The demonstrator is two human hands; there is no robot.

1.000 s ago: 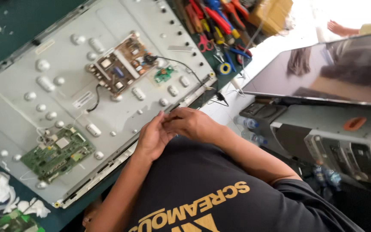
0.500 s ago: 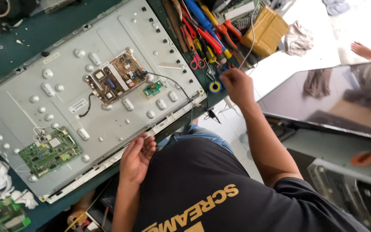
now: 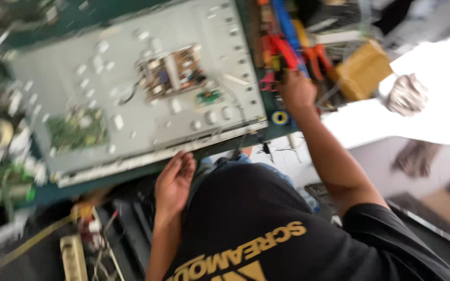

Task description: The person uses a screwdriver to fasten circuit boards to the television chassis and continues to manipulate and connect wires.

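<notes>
A large grey metal back panel of a flat screen [image 3: 131, 93] lies on the green bench, carrying a brown circuit board [image 3: 172, 73], a small green board [image 3: 208, 97] and a larger green board [image 3: 76, 127]. My left hand [image 3: 174, 181] hovers just below the panel's near edge, fingers loosely apart and holding nothing. My right hand [image 3: 295, 89] reaches right of the panel into a pile of red- and blue-handled tools [image 3: 287, 47]. Its fingers are hidden among the tools and blurred, so any grip is unclear.
A blue and yellow tape roll [image 3: 279, 117] lies by the panel's corner. A yellow-brown box [image 3: 363, 70] sits beyond the tools. Loose parts and wire coils [image 3: 6, 135] crowd the bench's left end. A power strip [image 3: 74, 257] and cables lie below the bench.
Both hands left the panel's near edge. My right hand moved up and right into the tool pile. My left hand stayed low by the edge. The view has shifted and blurred.
</notes>
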